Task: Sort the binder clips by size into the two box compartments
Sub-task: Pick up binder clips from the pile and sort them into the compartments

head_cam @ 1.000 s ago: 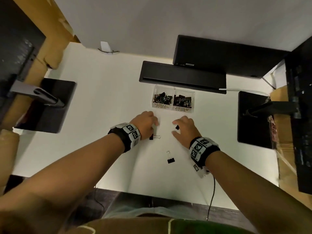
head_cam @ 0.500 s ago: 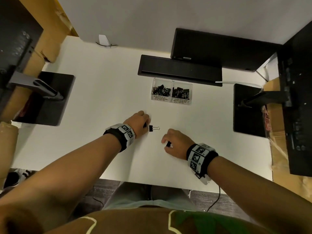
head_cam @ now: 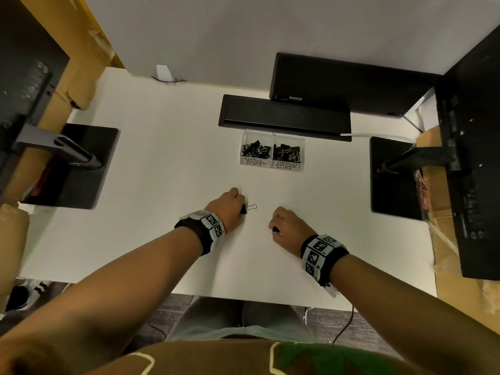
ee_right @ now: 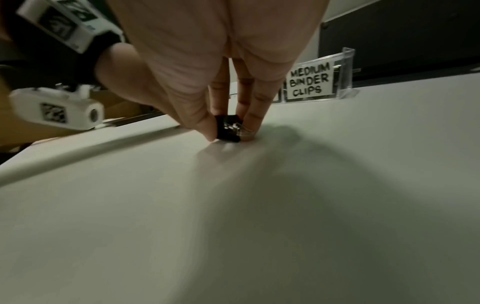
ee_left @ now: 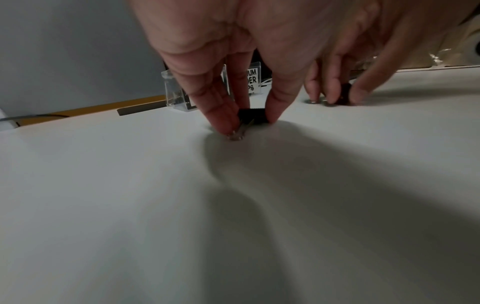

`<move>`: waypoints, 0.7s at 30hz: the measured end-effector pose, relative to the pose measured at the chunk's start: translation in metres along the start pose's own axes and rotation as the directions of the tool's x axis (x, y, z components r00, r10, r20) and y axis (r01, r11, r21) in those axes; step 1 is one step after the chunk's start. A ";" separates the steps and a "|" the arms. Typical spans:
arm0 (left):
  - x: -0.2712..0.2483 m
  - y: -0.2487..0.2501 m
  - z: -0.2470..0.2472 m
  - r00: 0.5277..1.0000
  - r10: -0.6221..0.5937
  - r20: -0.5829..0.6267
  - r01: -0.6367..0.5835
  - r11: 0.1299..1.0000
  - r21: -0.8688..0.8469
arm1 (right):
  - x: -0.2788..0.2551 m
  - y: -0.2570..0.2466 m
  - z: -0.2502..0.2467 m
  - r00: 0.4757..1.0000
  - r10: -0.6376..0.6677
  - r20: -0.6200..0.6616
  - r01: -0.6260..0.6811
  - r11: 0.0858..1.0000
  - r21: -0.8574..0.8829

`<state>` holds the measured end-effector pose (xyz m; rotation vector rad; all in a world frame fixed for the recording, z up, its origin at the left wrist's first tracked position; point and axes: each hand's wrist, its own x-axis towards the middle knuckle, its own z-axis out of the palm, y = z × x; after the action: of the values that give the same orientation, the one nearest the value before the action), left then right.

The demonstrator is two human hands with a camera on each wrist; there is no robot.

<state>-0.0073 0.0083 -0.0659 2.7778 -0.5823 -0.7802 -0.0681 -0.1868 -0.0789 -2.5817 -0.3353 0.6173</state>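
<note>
A clear two-compartment box stands mid-table, labelled small on the left and medium on the right, each side holding several black clips. My left hand pinches a black binder clip on the table, its wire handle sticking out to the right. In the left wrist view the fingers grip that clip. My right hand pinches another black clip nearer to me. In the right wrist view this clip sits between thumb and fingertips, touching the table.
A black bar lies just behind the box, with a black monitor above it. Monitor bases stand at the left and right. The white table's near edge runs under my forearms.
My right hand drew back toward me onto the loose clip that lay nearer and now pinches it. The left hand stayed at its clip, which turned slightly.
</note>
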 end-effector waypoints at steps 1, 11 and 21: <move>0.001 0.002 0.000 1.000 -0.006 -0.002 0.006 1.000 0.008 | 0.003 0.002 -0.004 0.999 0.009 -0.038 -0.007 0.998 0.056; 0.013 0.008 -0.009 0.998 0.011 -0.063 -0.017 0.995 -0.096 | 0.049 0.009 -0.098 0.839 0.300 -0.454 -0.081 0.894 0.441; 0.065 0.048 -0.085 0.917 -0.054 -0.395 -0.130 0.896 -0.424 | 0.102 0.031 -0.122 0.888 0.206 -0.411 -0.119 0.967 0.227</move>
<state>0.0741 -0.0560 -0.0098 2.3846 -0.3271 -0.2677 0.0827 -0.2254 -0.0347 -2.4789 0.0895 0.1063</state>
